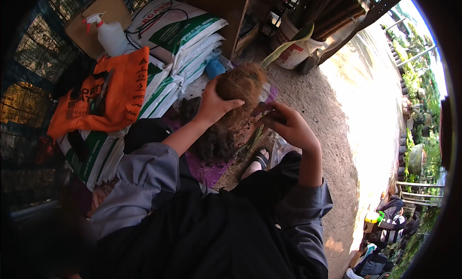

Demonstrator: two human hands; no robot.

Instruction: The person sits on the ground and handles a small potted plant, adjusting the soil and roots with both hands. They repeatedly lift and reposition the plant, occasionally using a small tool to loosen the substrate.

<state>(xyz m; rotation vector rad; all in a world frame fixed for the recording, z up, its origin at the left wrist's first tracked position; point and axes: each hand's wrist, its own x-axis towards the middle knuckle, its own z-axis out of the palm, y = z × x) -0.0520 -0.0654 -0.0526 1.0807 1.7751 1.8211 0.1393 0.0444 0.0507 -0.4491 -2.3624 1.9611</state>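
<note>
My left hand point(216, 105) is wrapped round a brown ball of hairy, coir-like fibre point(246, 84), with the thumb across its near side. My right hand point(288, 124) is just right of the ball, its fingers curled in and pointing at the ball's lower edge. Whatever those fingertips hold is too dark and small to make out. Beneath both hands, dark, crumbly soil or fibre point(211, 145) lies heaped on a purple sheet point(208, 173). Thin green stems point(253, 140) show below my right fingers.
Stacked white-and-green sacks point(185, 36) stand at the left, with an orange bag point(103, 93) and a white spray bottle point(113, 37) on them. A blue cup point(215, 67) sits behind the ball. A white bucket point(292, 45) holds a plant. My sandalled foot point(257, 162) is close below.
</note>
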